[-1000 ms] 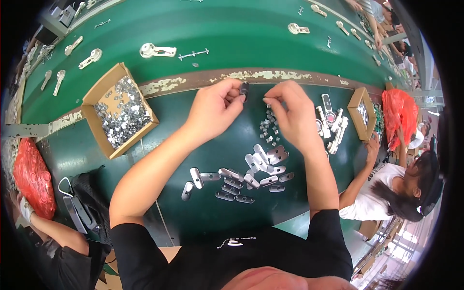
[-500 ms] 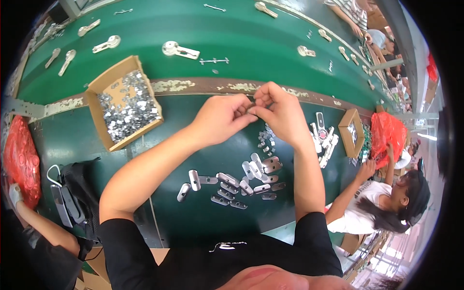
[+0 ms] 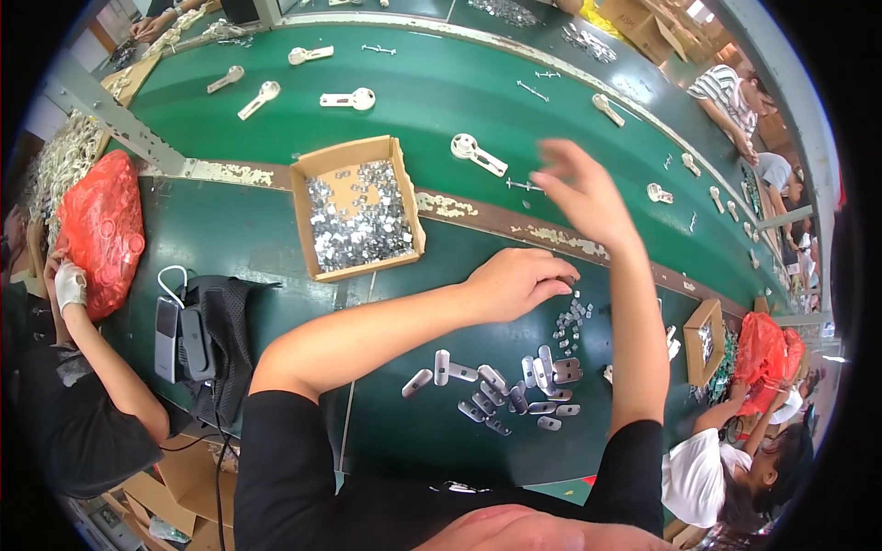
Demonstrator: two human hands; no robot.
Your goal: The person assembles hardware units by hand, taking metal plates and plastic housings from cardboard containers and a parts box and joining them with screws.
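Note:
My left hand (image 3: 519, 285) rests low over the green table, thumb and fingers pinched together beside a loose group of small metal pieces (image 3: 573, 323). Whatever is between those fingertips is too small to name. Farther out, my right hand (image 3: 588, 197) reaches over the green belt, its fingers apart and a little blurred. Close to its fingertips lie a thin silver bar (image 3: 525, 185) and an off-white handle-shaped part (image 3: 480, 154) with a round end. Several silver oval plates (image 3: 442, 367) lie scattered between my forearms.
A cardboard box (image 3: 301, 220) of small metal pieces stands left of my hands, against the belt's worn edge. Left of it are a black mesh bag (image 3: 225, 344) and a red plastic bag (image 3: 106, 234) near a co-worker's gloved hand. A smaller box (image 3: 705, 342) stands at right.
My hands, together before, are now apart. The right has gone out over the belt and opened; the left has dropped toward the small pieces. The view has turned left.

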